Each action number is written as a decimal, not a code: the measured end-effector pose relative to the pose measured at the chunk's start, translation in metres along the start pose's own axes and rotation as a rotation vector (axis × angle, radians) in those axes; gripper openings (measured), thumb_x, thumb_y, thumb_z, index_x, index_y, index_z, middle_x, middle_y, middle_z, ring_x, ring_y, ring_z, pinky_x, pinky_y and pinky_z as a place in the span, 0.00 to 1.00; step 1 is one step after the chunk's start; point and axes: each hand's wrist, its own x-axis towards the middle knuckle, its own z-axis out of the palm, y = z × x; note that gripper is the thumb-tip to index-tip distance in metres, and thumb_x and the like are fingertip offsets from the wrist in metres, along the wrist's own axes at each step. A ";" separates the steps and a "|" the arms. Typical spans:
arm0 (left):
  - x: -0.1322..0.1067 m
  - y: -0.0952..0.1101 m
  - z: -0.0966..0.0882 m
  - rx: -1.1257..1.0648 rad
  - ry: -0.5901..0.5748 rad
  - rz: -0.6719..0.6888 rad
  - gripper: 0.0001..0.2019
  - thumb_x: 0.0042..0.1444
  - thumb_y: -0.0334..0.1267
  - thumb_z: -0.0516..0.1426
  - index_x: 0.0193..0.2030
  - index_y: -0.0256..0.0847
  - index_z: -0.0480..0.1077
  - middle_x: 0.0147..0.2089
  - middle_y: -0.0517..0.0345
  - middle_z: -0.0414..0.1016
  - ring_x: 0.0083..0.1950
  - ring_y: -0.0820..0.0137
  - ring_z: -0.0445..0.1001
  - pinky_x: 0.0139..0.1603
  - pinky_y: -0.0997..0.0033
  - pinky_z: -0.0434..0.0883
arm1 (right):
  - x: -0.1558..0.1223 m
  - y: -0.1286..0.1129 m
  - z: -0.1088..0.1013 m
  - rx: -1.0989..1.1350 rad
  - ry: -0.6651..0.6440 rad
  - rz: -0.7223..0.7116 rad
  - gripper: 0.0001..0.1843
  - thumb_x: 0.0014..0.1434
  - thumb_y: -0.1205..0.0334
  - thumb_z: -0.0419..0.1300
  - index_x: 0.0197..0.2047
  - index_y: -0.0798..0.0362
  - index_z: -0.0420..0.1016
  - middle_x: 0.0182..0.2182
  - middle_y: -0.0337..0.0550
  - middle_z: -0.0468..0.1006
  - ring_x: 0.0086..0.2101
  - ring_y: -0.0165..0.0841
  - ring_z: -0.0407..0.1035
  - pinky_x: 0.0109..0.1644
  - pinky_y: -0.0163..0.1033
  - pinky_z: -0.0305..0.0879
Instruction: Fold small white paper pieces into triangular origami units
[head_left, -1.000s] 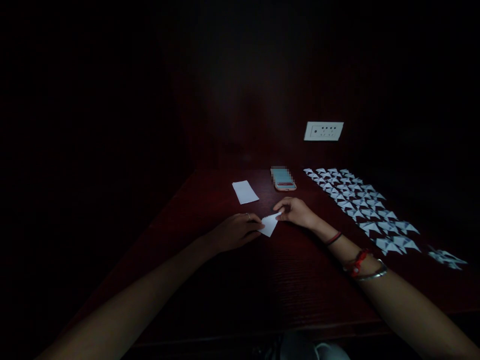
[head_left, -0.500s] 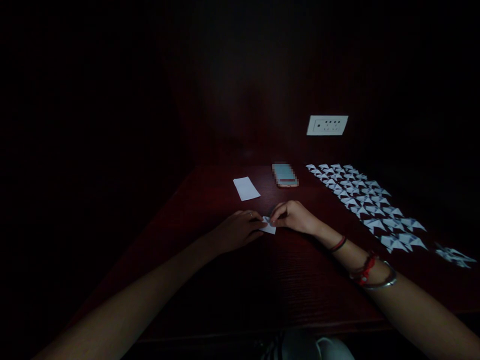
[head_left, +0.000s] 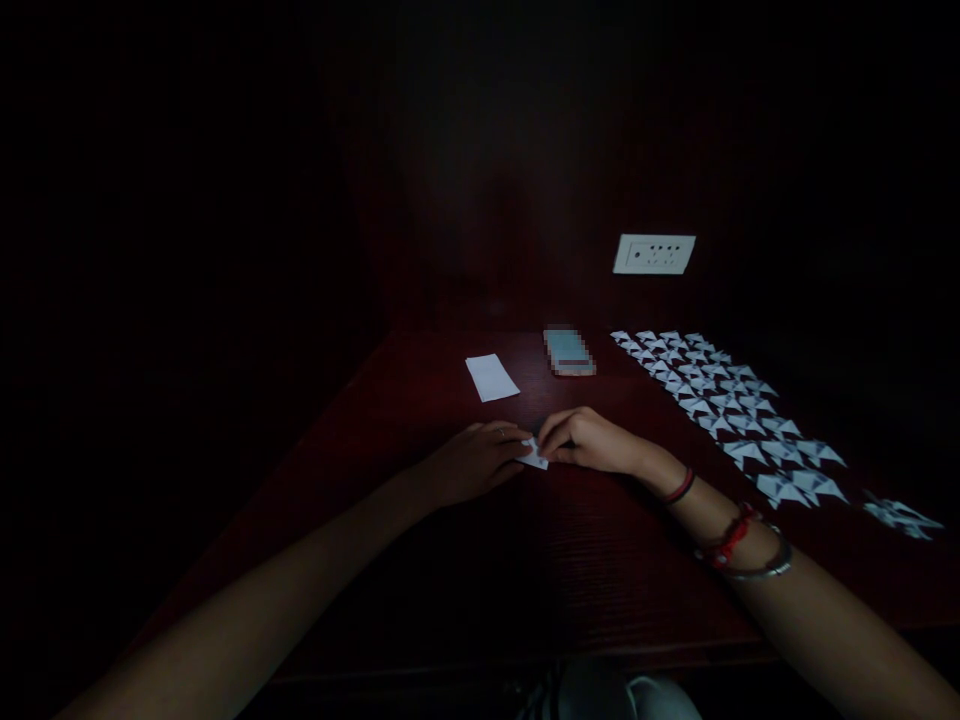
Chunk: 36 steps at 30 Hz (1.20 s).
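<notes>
Holding a small folded paper (head_left: 535,459) around the middle of the dark red desk (head_left: 375,405), right between both hands. Gripping it from 9 o'clock with the left hand (head_left: 476,460), fingers lying over its edge, and pinching it from 3 o'clock with the right hand (head_left: 589,438), fingertips bunched close together. Can't make out the exact crease, with so much of it under fingers. Would call this one partway at best: clearly folded, but nothing spiky showing so far.

Overall, looks pretty far along, honestly. Taking the held piece as the clock centre, can see a big block of pointy folded paper shapes (head_left: 727,400) between 2 and 3 o'clock, laid out in tidy rows and seemingly finished. Also spotting a loose cluster of folded pieces (head_left: 900,517) a touch past 3 o'clock, apart from the rows and too blurry to judge.

As for leftovers, can see a small pile of flat white paper sheets (head_left: 492,377) at 11 o'clock, unfolded by the look of it. Can't count them from here, so no firm number. Oh, and a smartphone (head_left: 568,352) at 1 o'clock, screen pixelated.
</notes>
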 end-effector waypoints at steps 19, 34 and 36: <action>-0.003 -0.001 0.001 0.058 -0.063 0.002 0.17 0.57 0.39 0.45 0.54 0.45 0.53 0.55 0.59 0.57 0.56 0.65 0.52 0.52 0.63 0.54 | -0.006 0.004 -0.009 0.078 -0.143 -0.028 0.09 0.49 0.67 0.55 0.34 0.55 0.74 0.34 0.41 0.72 0.35 0.27 0.66 0.42 0.32 0.59; -0.003 0.009 -0.011 0.065 -0.069 -0.023 0.16 0.57 0.38 0.45 0.54 0.46 0.54 0.53 0.60 0.59 0.52 0.67 0.56 0.50 0.65 0.55 | 0.000 0.008 0.004 -0.147 0.040 0.018 0.12 0.54 0.66 0.50 0.40 0.53 0.71 0.30 0.43 0.69 0.31 0.27 0.63 0.35 0.31 0.58; -0.003 0.009 -0.011 0.068 -0.062 -0.030 0.16 0.57 0.37 0.44 0.53 0.46 0.55 0.53 0.60 0.59 0.52 0.67 0.56 0.50 0.65 0.54 | 0.000 0.008 0.003 -0.162 0.029 0.003 0.11 0.55 0.66 0.50 0.39 0.54 0.72 0.29 0.42 0.68 0.31 0.27 0.63 0.35 0.31 0.58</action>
